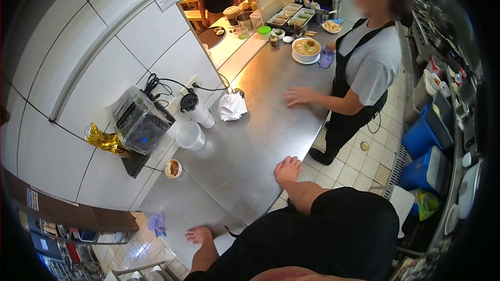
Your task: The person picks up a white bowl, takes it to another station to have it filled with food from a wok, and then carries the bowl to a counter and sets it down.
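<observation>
My left hand (199, 234) lies on the steel counter (234, 158) at the lower left, fingers spread and holding nothing. A crumpled purple cloth (157, 225) is the nearest thing to it, beyond the fingertips. Over at the counter's front edge, my right hand (288, 170) rests with its fingers stretched onto the metal, also bare. A small white cup (173, 168) with brown food stands farther back near the wall. Close to it are a translucent plastic tub (190, 136), a white tumbler with a black lid (197, 110) and a heap of crumpled paper slips (232, 106).
A co-worker in a black apron (341, 67) stands at the right, one hand (298, 96) on the counter. Before them sit a soup bowl (306, 49) and another purple cloth (326, 59). A plastic-wrapped printer (141, 119) is by the wall. Blue bins (423, 132) line the aisle.
</observation>
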Motion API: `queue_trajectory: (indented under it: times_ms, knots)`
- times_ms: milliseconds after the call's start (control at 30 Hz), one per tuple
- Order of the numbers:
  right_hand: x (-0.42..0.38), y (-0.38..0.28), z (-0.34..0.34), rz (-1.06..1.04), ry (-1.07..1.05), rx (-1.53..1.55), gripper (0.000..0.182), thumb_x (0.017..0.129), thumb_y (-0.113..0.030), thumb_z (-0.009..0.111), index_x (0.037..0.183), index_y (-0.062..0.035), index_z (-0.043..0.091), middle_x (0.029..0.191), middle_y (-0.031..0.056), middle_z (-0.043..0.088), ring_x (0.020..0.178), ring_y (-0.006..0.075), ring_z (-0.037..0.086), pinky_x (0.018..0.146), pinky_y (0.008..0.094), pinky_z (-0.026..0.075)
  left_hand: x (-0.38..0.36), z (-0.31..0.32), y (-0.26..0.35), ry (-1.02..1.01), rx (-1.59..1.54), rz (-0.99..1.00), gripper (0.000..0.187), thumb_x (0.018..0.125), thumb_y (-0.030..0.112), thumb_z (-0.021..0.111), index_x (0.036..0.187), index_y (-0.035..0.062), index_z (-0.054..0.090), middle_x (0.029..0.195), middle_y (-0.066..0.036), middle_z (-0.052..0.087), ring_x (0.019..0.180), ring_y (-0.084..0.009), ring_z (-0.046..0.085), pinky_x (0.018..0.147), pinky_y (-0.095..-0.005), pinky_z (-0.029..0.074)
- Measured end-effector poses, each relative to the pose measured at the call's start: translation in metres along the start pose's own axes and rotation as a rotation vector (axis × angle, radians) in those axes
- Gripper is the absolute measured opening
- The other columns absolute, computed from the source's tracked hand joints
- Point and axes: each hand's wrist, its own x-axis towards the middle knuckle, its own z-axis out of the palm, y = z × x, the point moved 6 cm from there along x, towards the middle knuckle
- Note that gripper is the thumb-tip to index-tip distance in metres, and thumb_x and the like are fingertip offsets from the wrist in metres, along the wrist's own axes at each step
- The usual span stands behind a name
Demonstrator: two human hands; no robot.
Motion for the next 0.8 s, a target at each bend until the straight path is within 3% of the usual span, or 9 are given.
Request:
queue_trajectory:
  times_ms: [800]
  knots:
    - [-0.002,-0.002,0.001,-0.006,-0.004,-0.021,0.025,0.084,-0.024,0.058,0.098,-0.0041,0.057,0.108,0.0177,0.053,0.106,0.0367,0.049,0.091,0.0514,0.036,-0.007,-0.005,-0.002,-0.032,-0.155,0.028,0.058,0.099,0.028,0.041,0.151,0.0053,0.034,0.162,-0.020,0.026,0.149,-0.0430,0.024,0.117,-0.0594,0.024]
